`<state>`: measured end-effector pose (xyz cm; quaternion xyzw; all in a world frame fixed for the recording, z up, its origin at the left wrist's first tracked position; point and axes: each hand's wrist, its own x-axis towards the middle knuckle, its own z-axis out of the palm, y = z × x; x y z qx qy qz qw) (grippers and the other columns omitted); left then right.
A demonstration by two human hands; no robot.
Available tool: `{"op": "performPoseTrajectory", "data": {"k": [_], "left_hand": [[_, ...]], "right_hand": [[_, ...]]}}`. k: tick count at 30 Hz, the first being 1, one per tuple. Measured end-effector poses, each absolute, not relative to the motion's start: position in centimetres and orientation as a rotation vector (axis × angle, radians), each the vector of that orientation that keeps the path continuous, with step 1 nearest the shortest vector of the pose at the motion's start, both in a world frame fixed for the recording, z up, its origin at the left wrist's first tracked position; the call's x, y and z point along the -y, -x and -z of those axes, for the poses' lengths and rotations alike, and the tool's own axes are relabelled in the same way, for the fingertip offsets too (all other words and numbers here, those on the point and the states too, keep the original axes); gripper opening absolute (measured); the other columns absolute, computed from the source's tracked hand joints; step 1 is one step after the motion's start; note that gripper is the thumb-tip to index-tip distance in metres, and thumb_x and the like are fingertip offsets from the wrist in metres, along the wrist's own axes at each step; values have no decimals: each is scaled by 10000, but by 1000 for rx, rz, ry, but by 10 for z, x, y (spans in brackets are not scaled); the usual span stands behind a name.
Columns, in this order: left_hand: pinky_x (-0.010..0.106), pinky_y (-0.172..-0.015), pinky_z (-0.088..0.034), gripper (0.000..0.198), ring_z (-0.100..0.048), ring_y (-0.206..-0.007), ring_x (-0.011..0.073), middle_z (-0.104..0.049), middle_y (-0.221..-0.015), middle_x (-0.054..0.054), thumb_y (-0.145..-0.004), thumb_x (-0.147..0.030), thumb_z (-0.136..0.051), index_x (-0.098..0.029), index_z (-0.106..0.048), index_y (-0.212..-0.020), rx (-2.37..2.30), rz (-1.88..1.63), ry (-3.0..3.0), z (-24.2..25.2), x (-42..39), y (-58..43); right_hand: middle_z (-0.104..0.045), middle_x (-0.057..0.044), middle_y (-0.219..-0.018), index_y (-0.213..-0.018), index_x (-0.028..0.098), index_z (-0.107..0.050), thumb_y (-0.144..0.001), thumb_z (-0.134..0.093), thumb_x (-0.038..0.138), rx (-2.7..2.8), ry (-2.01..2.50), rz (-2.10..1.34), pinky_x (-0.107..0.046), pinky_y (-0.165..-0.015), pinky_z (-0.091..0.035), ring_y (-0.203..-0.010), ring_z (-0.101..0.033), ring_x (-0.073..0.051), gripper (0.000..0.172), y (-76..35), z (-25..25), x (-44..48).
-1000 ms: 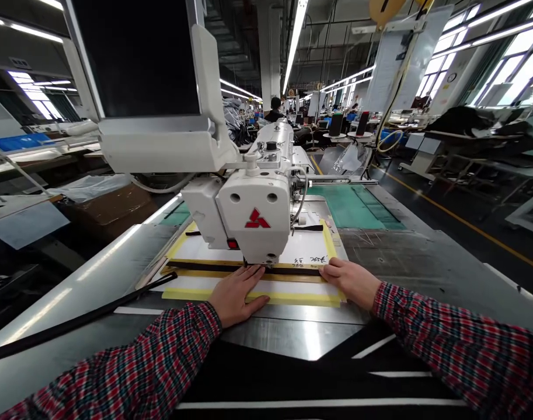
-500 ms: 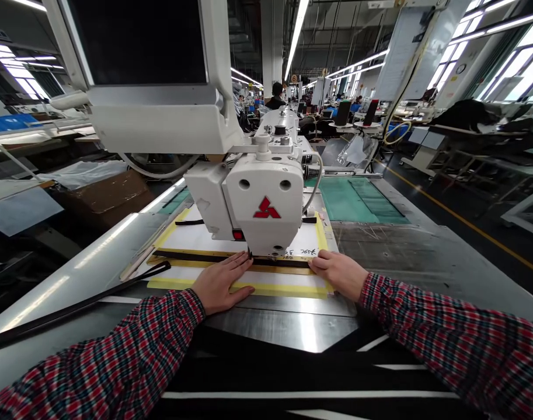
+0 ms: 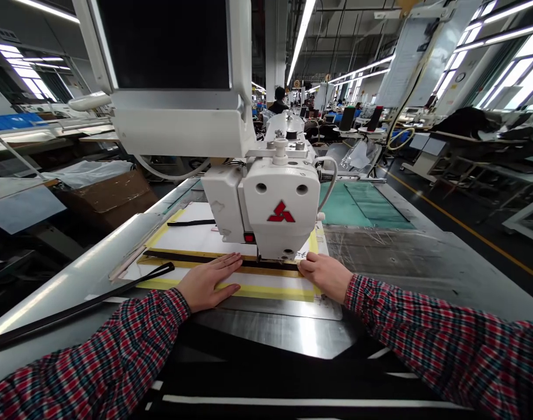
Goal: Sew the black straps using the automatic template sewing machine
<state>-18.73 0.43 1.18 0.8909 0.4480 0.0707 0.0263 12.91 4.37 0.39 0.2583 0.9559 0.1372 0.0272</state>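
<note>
My left hand point(image 3: 211, 283) lies flat with its fingers stretched out, pressing on a long black strip point(image 3: 183, 256) and the white template point(image 3: 253, 279) edged in yellow tape. Its fingertips are just left of the needle area under the white sewing machine head point(image 3: 280, 201). At the right end of the strip, my right hand point(image 3: 325, 273) is closed, thumb and curled fingers pinching the strip's end. A looped black cord or band point(image 3: 100, 297) runs from the template's left side toward the lower left. The machine head hides part of the template.
A dark monitor point(image 3: 163, 44) hangs at upper left. Black fabric with white stripes point(image 3: 266, 373) lies at the near edge. A brown carton point(image 3: 106, 195) stands left, a green panel point(image 3: 362, 204) lies behind right. A person point(image 3: 278, 100) sits far back.
Both hands and the taped template have shifted left relative to the machine head. The view has moved slightly too. The hands keep the same pose on the strip.
</note>
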Motion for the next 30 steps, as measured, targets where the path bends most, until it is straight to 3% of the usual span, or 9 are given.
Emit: {"op": "performPoseTrajectory", "data": {"k": [16, 20, 24, 27, 30], "left_hand": [[306, -1058, -300, 456, -314, -1287, 184, -331, -1407, 23, -934, -389, -349, -188, -379, -1342, -1387, -245, -2745, -9, -1, 220], [430, -1013, -310, 577, -408, -1207, 294, -411, -1343, 144, -897, -492, -387, -95, -400, -1316, -2017, -340, -2620, -6, -4, 246], [541, -871, -326, 594, -520, -988, 376, -562, -1083, 222, -866, -543, -426, -45, -524, -1175, -2427, -394, -2443, -7, -2, 274], [479, -832, -351, 477, -529, -928, 322, -573, -976, 166, -893, -483, -422, -97, -555, -1140, -2292, -422, -2509, -7, -2, 274], [342, -812, -379, 318, -542, -867, 214, -576, -921, 74, -900, -388, -463, -193, -577, -1124, -2005, -453, -2629, -4, -8, 263]], "right_hand": [[-555, -117, -920, -993, 80, -601, -885, -403, 68, -3120, -839, -528, -370, -751, -494, -848, -483, -237, 226, -96, 11, -42], [-556, -131, -910, -1071, 39, -568, -867, -392, 72, -3222, -824, -571, -373, -716, -518, -778, -490, -231, 271, -103, 21, -41], [-560, -144, -968, -1162, 36, -513, -866, -374, 93, -3300, -852, -548, -425, -775, -504, -875, -503, -259, 332, -114, 21, -35], [-557, -149, -1058, -1139, 90, -535, -826, -346, 69, -3302, -923, -595, -472, -758, -504, -952, -508, -303, 367, -121, 5, -15], [-595, -105, -988, -1101, 172, -561, -872, -359, 146, -3354, -711, -345, -336, -700, -541, -850, -573, -232, 306, -109, -14, 14]]}}
